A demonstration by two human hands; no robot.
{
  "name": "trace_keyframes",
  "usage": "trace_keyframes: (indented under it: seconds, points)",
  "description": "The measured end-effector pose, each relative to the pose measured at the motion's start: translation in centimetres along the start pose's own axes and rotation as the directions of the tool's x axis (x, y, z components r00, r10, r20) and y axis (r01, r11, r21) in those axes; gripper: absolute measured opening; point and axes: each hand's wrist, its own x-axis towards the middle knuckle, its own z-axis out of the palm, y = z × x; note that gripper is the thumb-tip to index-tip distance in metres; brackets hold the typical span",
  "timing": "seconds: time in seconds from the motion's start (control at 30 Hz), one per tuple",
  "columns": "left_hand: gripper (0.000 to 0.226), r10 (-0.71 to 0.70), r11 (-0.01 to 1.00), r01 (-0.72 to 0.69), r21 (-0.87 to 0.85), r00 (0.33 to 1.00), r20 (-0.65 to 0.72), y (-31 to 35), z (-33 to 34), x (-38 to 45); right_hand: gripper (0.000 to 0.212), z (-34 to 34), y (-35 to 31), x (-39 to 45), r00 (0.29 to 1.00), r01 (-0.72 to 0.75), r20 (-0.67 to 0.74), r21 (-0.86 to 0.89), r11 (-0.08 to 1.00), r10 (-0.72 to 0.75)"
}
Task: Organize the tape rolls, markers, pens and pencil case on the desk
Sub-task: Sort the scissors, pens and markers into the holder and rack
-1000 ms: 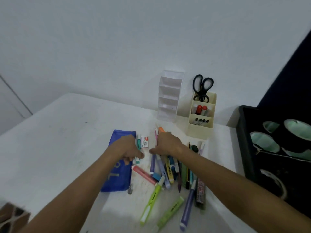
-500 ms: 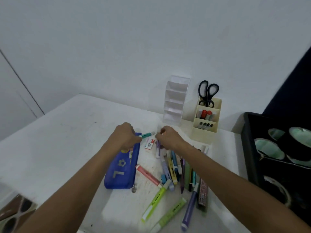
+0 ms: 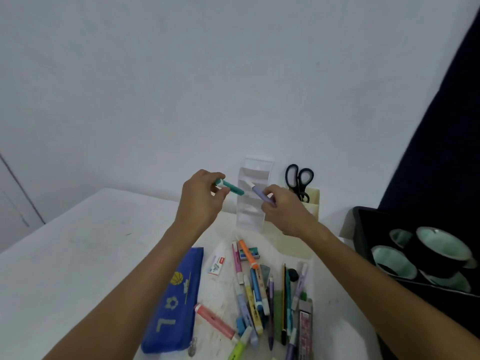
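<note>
- I see my left hand [image 3: 201, 201] raised above the white desk [image 3: 78, 255], its thumb and fingers pinching a teal marker with a white end [image 3: 230, 187].
- My right hand [image 3: 284, 211] is up at the same height, fingers curled round a lilac marker with a white tip [image 3: 261, 194].
- The two markers point toward each other, tips near but apart, in front of the clear plastic tiered organiser [image 3: 253, 196] standing by the wall.
- Just right of it I make out a cream desk caddy [image 3: 313, 203] with black-handled scissors [image 3: 298, 180] upright in it.
- Below my hands, the blue fabric pencil case with yellow and white print [image 3: 176, 300] lies flat on the desk, left of the loose pile.
- The pile of mixed pens and highlighters [image 3: 262, 294] lies scattered between my forearms; an orange marker [image 3: 248, 253] sits at its far end, a coral highlighter [image 3: 215, 320] lies beside the case.
- A small white eraser [image 3: 217, 265] rests between case and pile.
- At the right, a black tray [image 3: 363, 229] holds the dark tape rolls with pale green cores [image 3: 439, 250].
</note>
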Motion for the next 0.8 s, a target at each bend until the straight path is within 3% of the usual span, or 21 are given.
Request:
trace_keyframes:
  seconds: [0.1,0.23,0.43,0.67,0.8]
  points:
    - [0.026,0.115,0.993,-0.114,0.019,0.991,-0.063,0.7,0.3,1.5,0.023,-0.5,0.1,1.2,0.977,0.139,-0.143,-0.137,0.981,-0.158]
    - [0.025,0.172,0.984,-0.17,0.056,0.985,-0.034,0.8,1.2,3.2,0.024,-0.7,-0.4,2.3,0.945,0.144,-0.267,-0.175,0.974,-0.188]
    - [0.028,0.153,0.977,-0.166,0.13,0.982,0.107,0.3,2.9,4.7,0.013,0.6,-0.2,4.2,0.951,0.163,-0.208,-0.284,0.945,-0.227]
    - [0.026,0.133,0.98,-0.151,0.132,0.982,0.134,-0.3,3.6,6.3,0.019,0.8,-0.9,5.3,0.949,0.156,-0.227,-0.268,0.951,-0.22]
    - [0.026,0.138,0.978,-0.157,0.14,0.981,0.135,-0.8,3.5,6.9,0.013,-0.5,-1.8,5.1,0.901,0.171,-0.38,-0.136,0.976,-0.21]
